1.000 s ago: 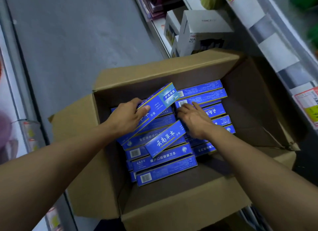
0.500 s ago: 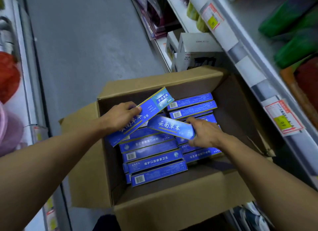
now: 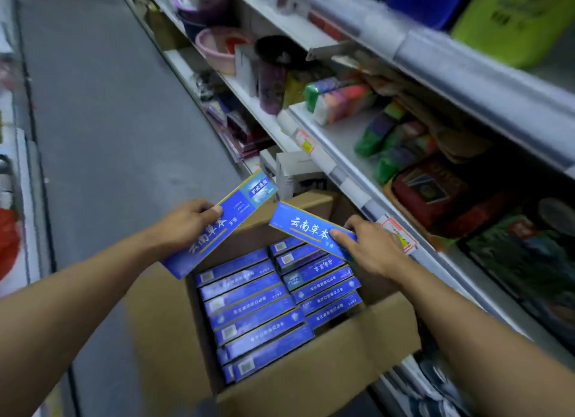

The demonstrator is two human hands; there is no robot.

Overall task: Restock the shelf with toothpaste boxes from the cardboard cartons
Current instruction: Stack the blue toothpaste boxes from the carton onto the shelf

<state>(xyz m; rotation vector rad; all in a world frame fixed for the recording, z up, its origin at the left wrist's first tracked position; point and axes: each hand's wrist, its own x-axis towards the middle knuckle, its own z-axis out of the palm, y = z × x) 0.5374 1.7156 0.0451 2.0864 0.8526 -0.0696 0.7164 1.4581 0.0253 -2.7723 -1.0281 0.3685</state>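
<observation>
Nearest the viewer, an open cardboard carton [image 3: 311, 382] stands on the aisle floor, its near flap folded outward. Inside lie two rows of blue toothpaste boxes [image 3: 249, 304], flat and close-packed, the visible layer nearly full.

Above the carton, each hand holds one box clear of the stack. The left hand [image 3: 183, 222] grips a lifted box [image 3: 222, 223] at about mid-length, fingers curled over its far edge and thumb on its face; the box slants up and away toward the shelving. The right hand [image 3: 370, 245] pinches a second box [image 3: 311, 230] by its right end, index finger laid on the printed face, the other fingers curled behind. The two boxes nearly meet at their upper corners but appear apart.

Beyond, to the right, tiered shelves [image 3: 342, 143] carry packaged sponges [image 3: 339, 101], a pink basin [image 3: 217, 48] and other goods. No toothpaste boxes are seen on any shelf here.

By this evidence the restocking seems at an early stage: two boxes are out and in transit, none visibly placed, and most of the carton remains to be unloaded.
</observation>
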